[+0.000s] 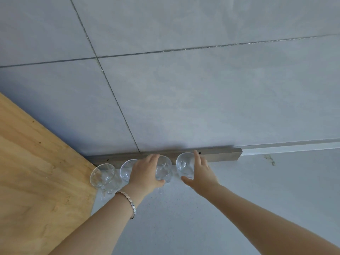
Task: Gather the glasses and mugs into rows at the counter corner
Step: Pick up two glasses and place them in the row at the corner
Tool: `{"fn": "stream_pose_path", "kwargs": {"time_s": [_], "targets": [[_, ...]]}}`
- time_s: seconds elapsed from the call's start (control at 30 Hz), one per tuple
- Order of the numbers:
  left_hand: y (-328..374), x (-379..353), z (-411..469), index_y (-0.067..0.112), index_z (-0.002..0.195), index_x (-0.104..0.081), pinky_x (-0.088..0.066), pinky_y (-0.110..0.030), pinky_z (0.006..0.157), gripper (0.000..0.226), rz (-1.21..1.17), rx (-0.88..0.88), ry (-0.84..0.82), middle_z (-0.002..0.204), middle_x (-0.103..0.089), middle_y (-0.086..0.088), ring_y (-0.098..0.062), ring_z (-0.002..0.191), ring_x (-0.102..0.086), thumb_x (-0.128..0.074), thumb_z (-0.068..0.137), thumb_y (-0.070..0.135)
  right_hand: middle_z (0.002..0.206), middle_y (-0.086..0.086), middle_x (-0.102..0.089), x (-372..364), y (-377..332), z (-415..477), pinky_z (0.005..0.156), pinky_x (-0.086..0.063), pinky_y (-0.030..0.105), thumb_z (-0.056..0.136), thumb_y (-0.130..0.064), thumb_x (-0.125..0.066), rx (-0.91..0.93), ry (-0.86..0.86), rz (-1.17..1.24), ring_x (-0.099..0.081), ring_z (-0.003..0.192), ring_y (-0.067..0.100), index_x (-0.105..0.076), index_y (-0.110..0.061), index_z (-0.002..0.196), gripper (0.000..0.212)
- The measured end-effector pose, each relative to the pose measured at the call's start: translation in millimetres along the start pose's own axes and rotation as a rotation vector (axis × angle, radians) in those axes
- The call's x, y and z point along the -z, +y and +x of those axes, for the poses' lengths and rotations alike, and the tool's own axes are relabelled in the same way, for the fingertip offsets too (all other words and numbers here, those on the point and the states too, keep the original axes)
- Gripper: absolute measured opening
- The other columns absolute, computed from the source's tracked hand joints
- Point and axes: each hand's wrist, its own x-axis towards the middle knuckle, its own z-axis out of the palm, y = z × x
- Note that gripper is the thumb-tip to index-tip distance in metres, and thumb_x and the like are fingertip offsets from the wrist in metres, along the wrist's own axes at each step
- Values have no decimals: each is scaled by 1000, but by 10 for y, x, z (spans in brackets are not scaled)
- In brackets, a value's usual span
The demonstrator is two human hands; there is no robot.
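A grey tiled wall [202, 89] fills most of the view. A wooden panel [36, 181] stands at the left, meeting a pale tabletop [184, 227] at the corner. A metal strip [220, 154] runs along the wall's foot. Four clear glasses stand in a row just before it: glass one [103, 177] touching the panel, glass two [127, 169], glass three [164, 170] and glass four [184, 165]. My left hand [145, 173], its wrist in a bracelet [128, 201], wraps its grip around glass three. My right hand [200, 173] is spread open, fingers beside glass four.
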Motion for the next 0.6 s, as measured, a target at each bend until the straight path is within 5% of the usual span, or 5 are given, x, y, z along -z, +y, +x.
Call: {"fn": "stream_pose_path", "kwargs": {"time_s": [0.1, 0.2, 0.33, 0.43, 0.6], "targets": [[193, 77, -120, 15, 147, -18, -22, -37, 117, 94, 30, 60, 28, 153, -22, -8, -25, 143, -23, -68, 74, 46, 145, 9, -34, 127, 220, -244, 103, -41, 37, 86, -35, -62, -40, -112, -87, -43, 130, 28, -6, -15, 149, 88], [546, 158, -308, 16, 142, -29, -30, -34, 110, 67, 59, 9, 63, 147, -36, -7, -24, 137, -35, -58, 85, 37, 138, 5, -48, 366, 563, -572, 102, -41, 33, 88, -33, -57, -93, -266, -172, -48, 125, 23, -35, -18, 140, 59], [1221, 109, -519, 26, 91, -60, -46, -29, 87, 12, 7, -23, -132, 106, -64, 0, -21, 109, -60, -49, 89, 31, 139, 3, -46, 792, 1153, -1060, 102, -39, 33, 89, -32, -55, -164, -335, -235, -47, 127, 20, -46, -19, 133, 47], [1861, -73, -547, 26, 59, -42, -44, -25, 78, 28, -24, -43, -223, 87, -58, 4, -20, 95, -62, -51, 86, 30, 139, 3, -48, 1171, 1709, -1415, 100, -41, 33, 91, -27, -52, -217, -293, -244, -48, 126, 21, -49, -17, 130, 41], [3200, -388, -562, 27, 59, -44, -46, -26, 82, 28, -72, -154, -318, 89, -58, 3, -18, 91, -58, -53, 85, 30, 136, 3, -49, 1830, 2867, -1997, 98, -43, 34, 90, -22, -50, -351, -233, -193, -53, 121, 23, -52, -17, 126, 37]]}}
